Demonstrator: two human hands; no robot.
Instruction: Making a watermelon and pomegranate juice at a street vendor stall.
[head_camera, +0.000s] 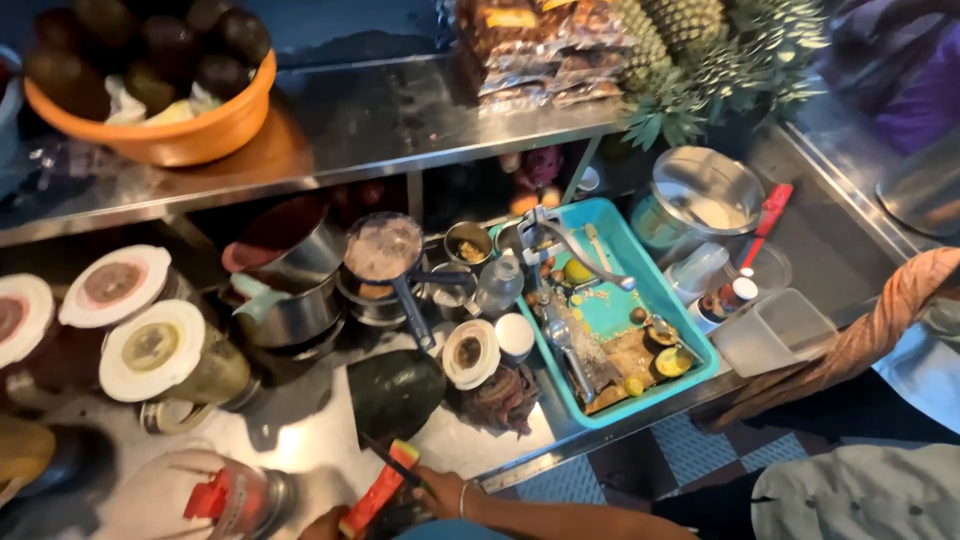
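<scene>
The hands (440, 495) work at the near table (310, 440) edge, where a bare steel patch lies just ahead of them. A dark melon (395, 392) blocks the way forward, with lidded jars (150, 350) crowding the left and pots (290, 300) packed behind. To the right a rag (505, 398) and the full blue tray (610, 235) close the path. The upper shelf (400, 120) has an open stretch between the orange bowl (170, 140) and the packets (530, 50).
</scene>
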